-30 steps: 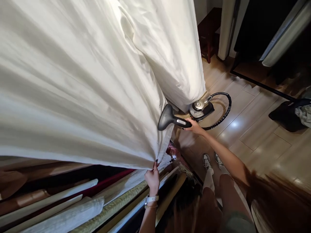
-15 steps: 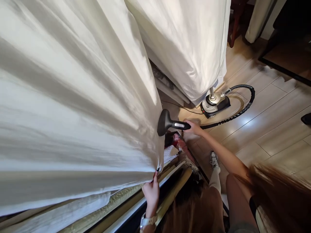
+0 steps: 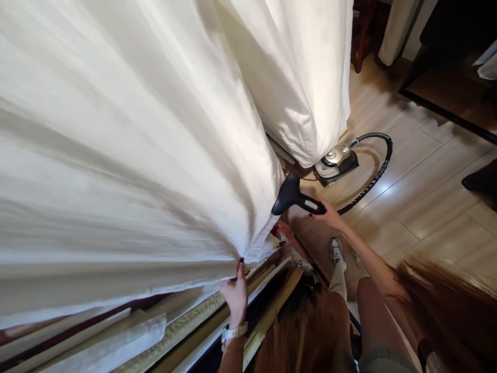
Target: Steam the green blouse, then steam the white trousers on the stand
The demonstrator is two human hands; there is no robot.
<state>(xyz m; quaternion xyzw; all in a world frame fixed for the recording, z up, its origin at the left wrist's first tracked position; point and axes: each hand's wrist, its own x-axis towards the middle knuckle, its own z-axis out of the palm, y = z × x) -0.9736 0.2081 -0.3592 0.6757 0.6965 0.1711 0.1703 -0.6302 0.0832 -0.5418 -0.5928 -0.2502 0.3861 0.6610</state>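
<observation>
A large white curtain (image 3: 163, 155) hangs in folds across the left and middle of the view. My left hand (image 3: 235, 292), with a watch on its wrist, pinches the curtain's lower edge, and folds fan out from the grip. My right hand (image 3: 331, 215) is wrapped round the handle of a black garment steamer head (image 3: 289, 196). The wide end of that head is against or very near the curtain's right edge; I cannot tell if it presses on it. From the handle a black hose (image 3: 382, 168) loops back to the steamer base (image 3: 336, 166) on the floor.
Below the curtain lie several long fabric rolls (image 3: 202, 316). A red wrapped bundle (image 3: 289, 235) is beside them. My shoe (image 3: 336, 250) stands on the tiled floor (image 3: 430, 191). A dark-framed panel (image 3: 450, 114) is at the upper right.
The steamer head has moved right in the view and tilted, with the curtain's edge spreading rightward beside it. My left hand still pinches the edge, slightly further left and up.
</observation>
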